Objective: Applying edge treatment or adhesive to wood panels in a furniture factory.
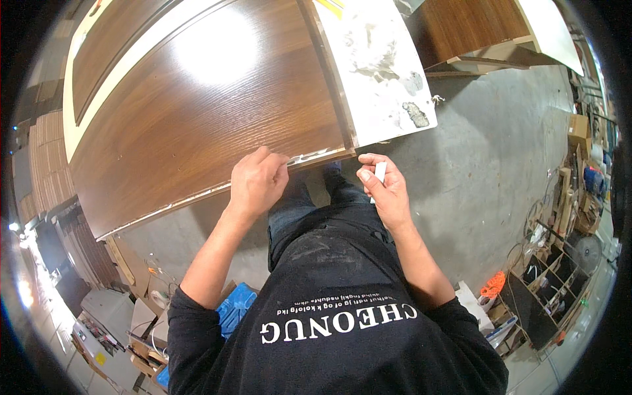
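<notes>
The left hand (258,181) is curled, its fingertips pressed against the near edge of a large brown wood-grain door panel (197,112), pinching at a pale strip of edge banding (309,157) that runs along that edge. The right hand (387,191) hovers just off the panel's near right corner, fingers closed around a small white flat piece (380,174) that stands up between thumb and fingers; what kind of tool it is cannot be told.

The door panel lies flat and fills the upper left of the view, with a lighter border and a recessed frame showing at its far left. A bright glare spot sits on its surface. Touching its right side lies a white board (378,72) smeared with grey and dark patches of filler or glue. Beyond it, another brown panel (467,26) lies at the top right.

Below is a grey concrete floor (487,164). At the right stands a dark compartmented rack (546,289) with an orange coil (492,285) near it. A blue plastic case (234,309) lies at the lower left.
</notes>
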Demonstrator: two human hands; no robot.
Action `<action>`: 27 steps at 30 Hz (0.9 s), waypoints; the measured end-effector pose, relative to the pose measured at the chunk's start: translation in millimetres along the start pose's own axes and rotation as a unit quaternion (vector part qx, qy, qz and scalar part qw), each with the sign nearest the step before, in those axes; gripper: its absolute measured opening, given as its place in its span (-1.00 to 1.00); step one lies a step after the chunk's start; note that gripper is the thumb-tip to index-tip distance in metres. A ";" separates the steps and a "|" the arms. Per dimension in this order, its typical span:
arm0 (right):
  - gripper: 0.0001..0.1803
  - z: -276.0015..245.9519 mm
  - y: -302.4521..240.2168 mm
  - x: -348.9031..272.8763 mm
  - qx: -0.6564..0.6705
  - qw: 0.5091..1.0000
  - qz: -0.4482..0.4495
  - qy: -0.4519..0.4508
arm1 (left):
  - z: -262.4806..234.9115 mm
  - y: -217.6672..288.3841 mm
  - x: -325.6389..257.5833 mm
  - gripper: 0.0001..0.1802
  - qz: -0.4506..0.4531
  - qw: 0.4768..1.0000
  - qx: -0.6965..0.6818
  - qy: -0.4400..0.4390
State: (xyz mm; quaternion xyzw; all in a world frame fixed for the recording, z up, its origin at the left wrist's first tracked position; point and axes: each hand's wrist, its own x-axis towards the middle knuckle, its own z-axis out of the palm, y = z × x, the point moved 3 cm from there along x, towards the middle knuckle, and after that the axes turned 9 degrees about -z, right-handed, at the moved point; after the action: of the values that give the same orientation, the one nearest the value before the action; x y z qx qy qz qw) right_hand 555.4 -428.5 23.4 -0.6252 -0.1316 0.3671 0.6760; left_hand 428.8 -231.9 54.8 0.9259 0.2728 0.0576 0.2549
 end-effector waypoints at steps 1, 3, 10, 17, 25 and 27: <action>-0.70 -0.1 0.0 -0.1 0.002 1.000 0.000 0.000 | 0.5 0.2 0.4 -0.89 -0.001 1.000 -0.012 0.005; -0.70 -0.6 -0.4 -0.3 0.004 1.000 0.000 0.001 | 0.5 0.8 0.9 -0.89 -0.001 1.000 -0.024 0.010; -0.70 -3.5 -0.1 -0.1 0.011 1.000 0.003 0.008 | 1.0 4.1 -0.3 -0.90 0.018 0.999 -0.030 0.024; -0.73 -5.3 -2.2 0.4 0.013 1.000 0.007 0.006 | 3.9 7.1 -2.5 -0.86 0.078 0.996 0.006 0.047; -0.74 -8.7 -3.0 0.3 0.018 1.000 0.009 0.010 | 12.4 29.4 15.4 -0.87 0.137 0.989 0.034 0.049; -0.74 -10.1 -3.0 -0.5 0.018 1.000 0.013 0.013 | 14.1 32.7 18.8 -0.87 0.149 0.987 0.038 0.048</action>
State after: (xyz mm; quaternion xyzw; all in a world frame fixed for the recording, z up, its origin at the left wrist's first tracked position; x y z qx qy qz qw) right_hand 562.5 -436.3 24.5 -0.6192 -0.1085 0.3701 0.6840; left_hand 463.6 -251.6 58.5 0.9613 0.1460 0.1292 0.1949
